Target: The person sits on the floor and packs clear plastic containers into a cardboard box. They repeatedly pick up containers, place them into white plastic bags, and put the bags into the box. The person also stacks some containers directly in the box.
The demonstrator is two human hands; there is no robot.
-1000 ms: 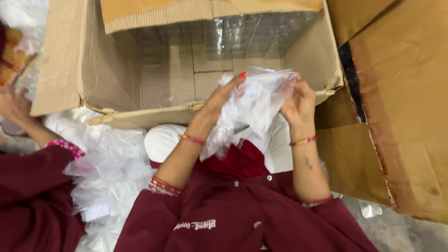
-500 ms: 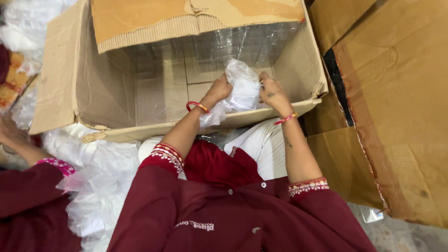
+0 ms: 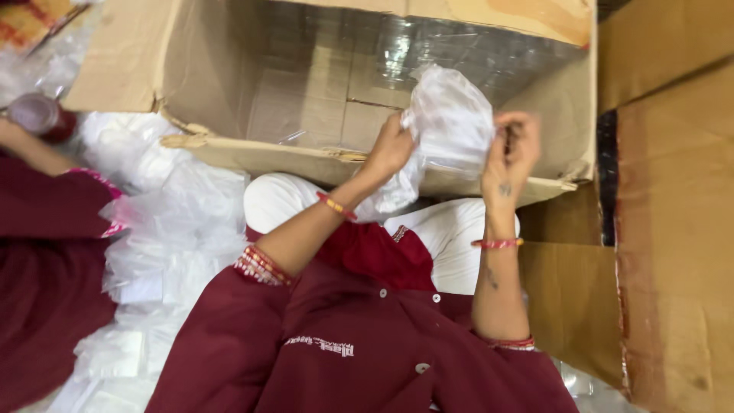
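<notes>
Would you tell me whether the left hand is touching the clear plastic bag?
Touching: the head view shows the left hand gripping the clear plastic bag.

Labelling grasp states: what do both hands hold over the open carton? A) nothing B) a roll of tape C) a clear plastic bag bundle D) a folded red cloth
C: the left hand and right hand each grip a side of the crumpled clear plastic bag, held above the front edge of the cardboard box.

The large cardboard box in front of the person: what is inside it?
The cardboard box shows only a clear plastic lining and bare cardboard floor. Both hands, left hand and right hand, hold a plastic bag that hides the part behind it.
</notes>
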